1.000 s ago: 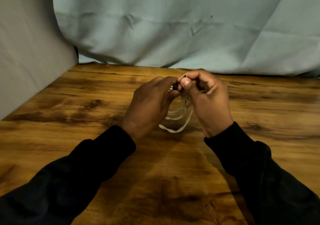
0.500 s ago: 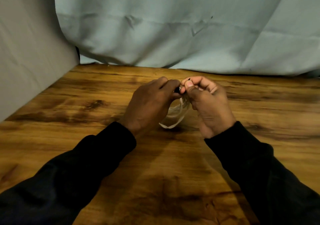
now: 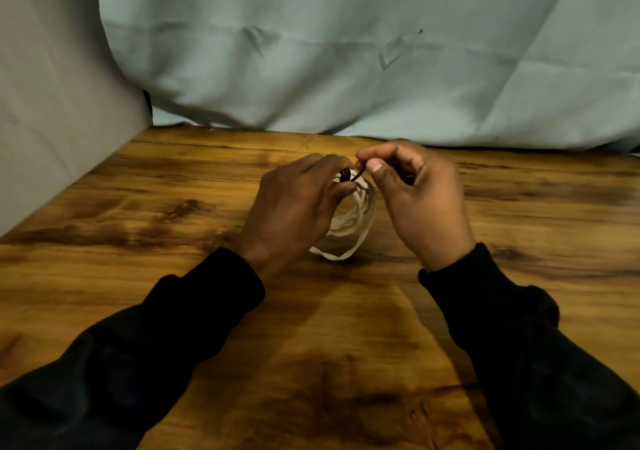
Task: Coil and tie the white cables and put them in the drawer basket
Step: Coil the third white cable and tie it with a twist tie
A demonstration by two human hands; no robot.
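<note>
A coiled white cable (image 3: 349,231) hangs in loops between my two hands over the wooden table (image 3: 173,228). My left hand (image 3: 294,207) grips the top of the coil, fingers curled round it. A thin black tie (image 3: 353,177) runs from the coil's top to my right hand (image 3: 415,200), which pinches its end between thumb and forefinger. Part of the coil is hidden behind my left hand. No drawer basket shows in this view.
A pale blue cloth (image 3: 346,51) hangs along the table's far edge. A grey panel (image 3: 52,103) closes off the left side. My black sleeves (image 3: 173,328) stretch over the near part of the table.
My right hand has moved right, away from the left, drawing the black tie out. The coil's loops have gathered closer. The camera has shifted slightly.
</note>
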